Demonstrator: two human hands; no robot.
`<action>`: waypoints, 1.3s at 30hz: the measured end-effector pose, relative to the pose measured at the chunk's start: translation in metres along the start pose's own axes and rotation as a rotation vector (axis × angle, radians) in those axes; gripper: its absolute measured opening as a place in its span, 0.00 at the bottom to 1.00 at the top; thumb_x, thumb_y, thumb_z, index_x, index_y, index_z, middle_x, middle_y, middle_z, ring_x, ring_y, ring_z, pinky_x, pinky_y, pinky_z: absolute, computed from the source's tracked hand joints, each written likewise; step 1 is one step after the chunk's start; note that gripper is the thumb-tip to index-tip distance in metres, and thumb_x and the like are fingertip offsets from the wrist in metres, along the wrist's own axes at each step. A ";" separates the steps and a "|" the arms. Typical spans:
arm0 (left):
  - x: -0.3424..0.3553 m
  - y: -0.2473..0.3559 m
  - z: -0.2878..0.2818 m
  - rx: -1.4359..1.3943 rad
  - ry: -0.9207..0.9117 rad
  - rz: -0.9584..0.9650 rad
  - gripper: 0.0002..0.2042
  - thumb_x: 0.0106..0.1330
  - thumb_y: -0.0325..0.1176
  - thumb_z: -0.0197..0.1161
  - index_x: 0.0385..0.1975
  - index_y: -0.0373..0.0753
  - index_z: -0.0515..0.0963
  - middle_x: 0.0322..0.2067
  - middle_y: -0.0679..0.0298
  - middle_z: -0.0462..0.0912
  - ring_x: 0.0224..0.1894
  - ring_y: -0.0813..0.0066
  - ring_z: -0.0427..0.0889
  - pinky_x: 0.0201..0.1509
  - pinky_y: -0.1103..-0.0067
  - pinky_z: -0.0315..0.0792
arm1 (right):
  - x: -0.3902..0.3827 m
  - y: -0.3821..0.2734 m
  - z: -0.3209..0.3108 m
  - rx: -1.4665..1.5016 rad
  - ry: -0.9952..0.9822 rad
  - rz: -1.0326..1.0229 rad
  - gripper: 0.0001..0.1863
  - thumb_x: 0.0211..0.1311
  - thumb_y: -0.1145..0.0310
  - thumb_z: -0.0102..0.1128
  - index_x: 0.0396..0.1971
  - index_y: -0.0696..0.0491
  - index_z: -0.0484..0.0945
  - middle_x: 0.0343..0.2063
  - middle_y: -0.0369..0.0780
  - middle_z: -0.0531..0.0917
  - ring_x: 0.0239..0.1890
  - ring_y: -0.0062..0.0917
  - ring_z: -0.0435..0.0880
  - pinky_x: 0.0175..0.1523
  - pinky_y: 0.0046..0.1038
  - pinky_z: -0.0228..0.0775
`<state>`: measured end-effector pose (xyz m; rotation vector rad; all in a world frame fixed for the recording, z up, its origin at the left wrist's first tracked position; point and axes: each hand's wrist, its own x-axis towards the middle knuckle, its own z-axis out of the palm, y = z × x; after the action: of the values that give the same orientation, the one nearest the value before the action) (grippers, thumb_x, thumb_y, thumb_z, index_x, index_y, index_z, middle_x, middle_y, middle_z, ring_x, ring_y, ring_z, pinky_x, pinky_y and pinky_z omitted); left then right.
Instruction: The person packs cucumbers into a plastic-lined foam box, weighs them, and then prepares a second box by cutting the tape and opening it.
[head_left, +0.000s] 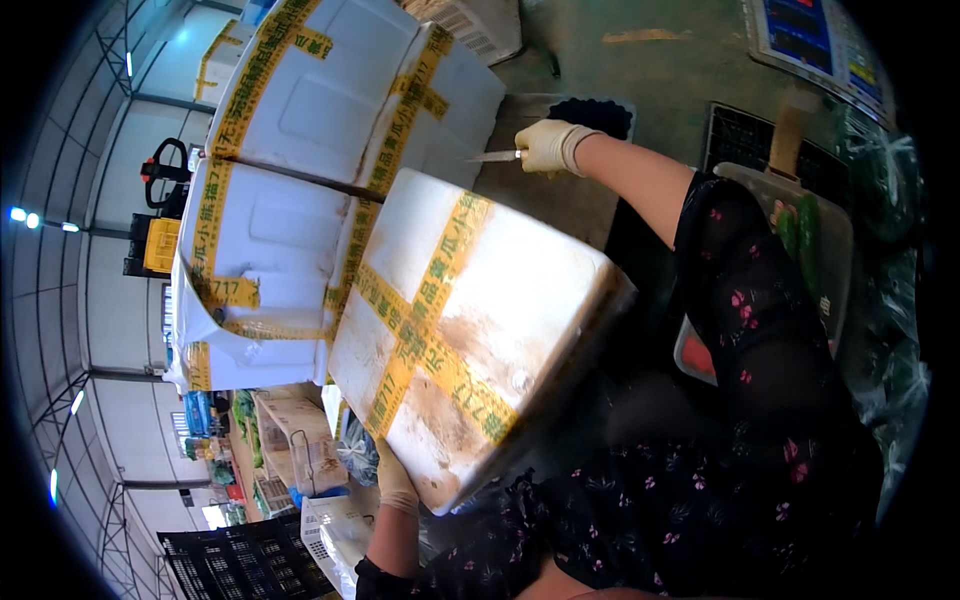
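In the warehouse, the knife was clasped by the right hand, the tilted foam box by the left hand, best steadied clear of the blade!

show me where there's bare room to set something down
Bare green floor between the white crate and screen panel, beyond the right hand. Crowded: left, with stacked foam boxes; right, with the cucumber tub.

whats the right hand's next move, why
Perhaps move the knife in the right hand toward the yellow tape: it crosses the foam box with no cut showing, the left hand touches the box's edge, and the blade is clear.
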<state>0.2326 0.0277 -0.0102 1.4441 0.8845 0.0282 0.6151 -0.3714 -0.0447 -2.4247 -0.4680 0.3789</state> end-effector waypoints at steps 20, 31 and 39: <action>-0.020 0.017 0.046 0.170 0.037 -0.078 0.39 0.62 0.66 0.38 0.64 0.40 0.53 0.63 0.58 0.58 0.61 0.56 0.61 0.64 0.66 0.58 | 0.107 -0.004 0.024 -0.227 0.039 -0.160 0.12 0.55 0.64 0.54 0.37 0.50 0.81 0.34 0.42 0.82 0.37 0.35 0.81 0.40 0.36 0.73; -0.016 0.014 0.032 0.230 0.079 -0.046 0.36 0.64 0.63 0.38 0.64 0.41 0.54 0.62 0.59 0.60 0.61 0.58 0.62 0.63 0.68 0.60 | 0.093 -0.014 0.016 -0.352 0.153 -0.325 0.11 0.50 0.68 0.56 0.33 0.52 0.82 0.31 0.43 0.83 0.34 0.36 0.83 0.36 0.37 0.75; -0.019 0.018 0.046 0.229 0.048 -0.045 0.39 0.61 0.66 0.40 0.64 0.42 0.53 0.63 0.58 0.59 0.62 0.57 0.61 0.64 0.66 0.59 | 0.068 -0.009 0.006 -0.377 0.100 -0.325 0.10 0.49 0.67 0.56 0.30 0.52 0.82 0.27 0.42 0.83 0.32 0.37 0.82 0.35 0.37 0.74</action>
<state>0.2521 -0.0173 0.0092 1.6413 0.9838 -0.0745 0.6714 -0.3337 -0.0537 -2.6447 -0.9437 0.0278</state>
